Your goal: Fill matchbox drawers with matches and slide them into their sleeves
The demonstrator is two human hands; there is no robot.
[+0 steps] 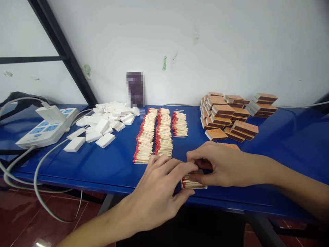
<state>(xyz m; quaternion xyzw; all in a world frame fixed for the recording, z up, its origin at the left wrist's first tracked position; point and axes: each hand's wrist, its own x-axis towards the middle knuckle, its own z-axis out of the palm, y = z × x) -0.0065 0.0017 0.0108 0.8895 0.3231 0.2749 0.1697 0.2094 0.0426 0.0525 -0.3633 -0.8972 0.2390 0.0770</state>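
Note:
Near the table's front edge is a small white matchbox tray (206, 187) filled with red-tipped matches (191, 184). My left hand (160, 192) curls around the tray's left end, fingers at the far side and thumb at the near side. From the right, my right hand (218, 164) reaches over the tray with bent fingers, its thumb lying on the matches; the fingertips are partly hidden. Just beyond my hands, red-headed matches lie in two long rows (145, 135) (163, 133) and one shorter row (180, 124).
White inner trays (105, 140) are heaped at the left. Orange-brown matchboxes (223, 109) are piled at the right, one partly behind my right wrist. A power strip (48, 128) with white cables is at far left. A pixelated dark object (135, 89) leans on the wall.

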